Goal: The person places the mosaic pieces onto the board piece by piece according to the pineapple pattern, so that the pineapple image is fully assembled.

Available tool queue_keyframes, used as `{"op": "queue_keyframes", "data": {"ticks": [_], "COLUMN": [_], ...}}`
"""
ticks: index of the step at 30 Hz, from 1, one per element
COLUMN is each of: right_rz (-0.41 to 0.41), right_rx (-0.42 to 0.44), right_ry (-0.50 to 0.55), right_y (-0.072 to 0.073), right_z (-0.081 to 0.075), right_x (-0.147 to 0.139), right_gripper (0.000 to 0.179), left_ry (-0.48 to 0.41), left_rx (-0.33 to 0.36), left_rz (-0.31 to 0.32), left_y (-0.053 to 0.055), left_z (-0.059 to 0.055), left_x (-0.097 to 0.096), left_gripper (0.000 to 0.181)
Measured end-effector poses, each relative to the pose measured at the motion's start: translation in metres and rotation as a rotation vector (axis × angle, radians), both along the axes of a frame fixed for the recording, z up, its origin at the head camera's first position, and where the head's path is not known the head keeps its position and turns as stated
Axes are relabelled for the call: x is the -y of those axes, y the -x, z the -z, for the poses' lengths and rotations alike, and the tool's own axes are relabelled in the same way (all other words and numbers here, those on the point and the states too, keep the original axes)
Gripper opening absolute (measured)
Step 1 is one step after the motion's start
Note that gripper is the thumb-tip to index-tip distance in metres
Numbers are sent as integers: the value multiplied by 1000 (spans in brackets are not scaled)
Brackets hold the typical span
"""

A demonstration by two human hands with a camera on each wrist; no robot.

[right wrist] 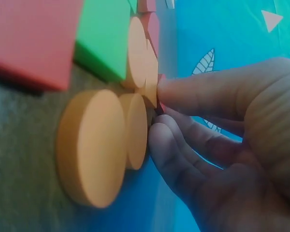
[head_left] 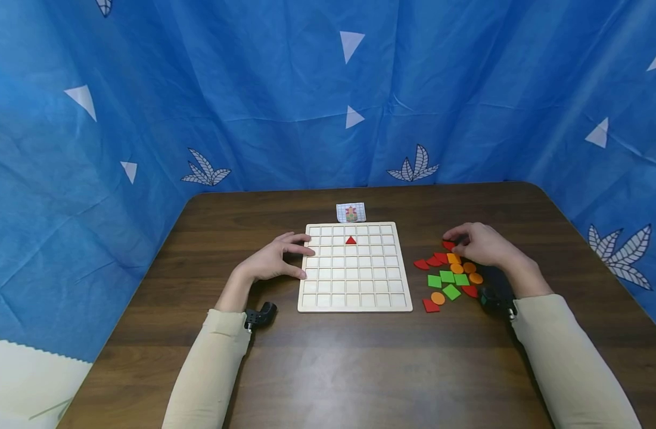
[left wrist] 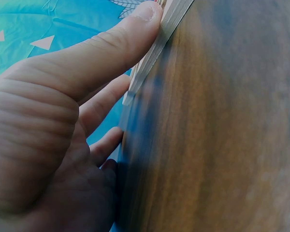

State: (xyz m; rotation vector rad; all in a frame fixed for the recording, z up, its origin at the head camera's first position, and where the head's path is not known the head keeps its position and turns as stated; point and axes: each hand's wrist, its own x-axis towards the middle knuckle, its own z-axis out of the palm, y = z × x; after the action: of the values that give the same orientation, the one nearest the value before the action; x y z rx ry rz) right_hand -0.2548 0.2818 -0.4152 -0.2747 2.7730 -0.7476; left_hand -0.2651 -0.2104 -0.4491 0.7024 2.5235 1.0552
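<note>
My left hand (head_left: 274, 257) rested at the left edge of the board (head_left: 354, 302), mid-frame; its fingers were apart, the thumb touching the rim; a red triangle (head_left: 351, 241) sat in the board's upper part; my right hand (head_left: 485, 244), right of centre, had thumb and fingertips clamped on a red piece (head_left: 448, 245); lower in the frame lay orange discs (head_left: 475, 278), green squares (head_left: 451, 292) and other reds (head_left: 431, 305); a card (head_left: 351, 213) lay just above the board; a blue curtain (head_left: 285, 71) filled the upper frame.

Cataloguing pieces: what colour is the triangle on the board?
The triangle is red, clearest in head view.
</note>
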Motion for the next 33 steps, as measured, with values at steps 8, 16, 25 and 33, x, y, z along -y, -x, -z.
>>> {"op": "queue_keyframes", "data": {"ticks": [8,16,25,33], "right_rz": [-4,6,69,48], "right_rx": [-17,-55,-42,-28], "right_ry": [-47,-63,-63,-58], "right_y": [1,2,3,3], "right_z": [-1,3,3,2], "right_x": [4,6,4,-2], "right_gripper": [30,31,28,28], "left_ry": [-1,-1,4,10], "left_rx": [9,10,1,2], "left_rz": [-12,-13,-13,-11], "left_y": [0,0,1,1], "left_z": [1,4,3,2], "left_x": [0,0,0,-1], "left_gripper": [52,51,51,51]}}
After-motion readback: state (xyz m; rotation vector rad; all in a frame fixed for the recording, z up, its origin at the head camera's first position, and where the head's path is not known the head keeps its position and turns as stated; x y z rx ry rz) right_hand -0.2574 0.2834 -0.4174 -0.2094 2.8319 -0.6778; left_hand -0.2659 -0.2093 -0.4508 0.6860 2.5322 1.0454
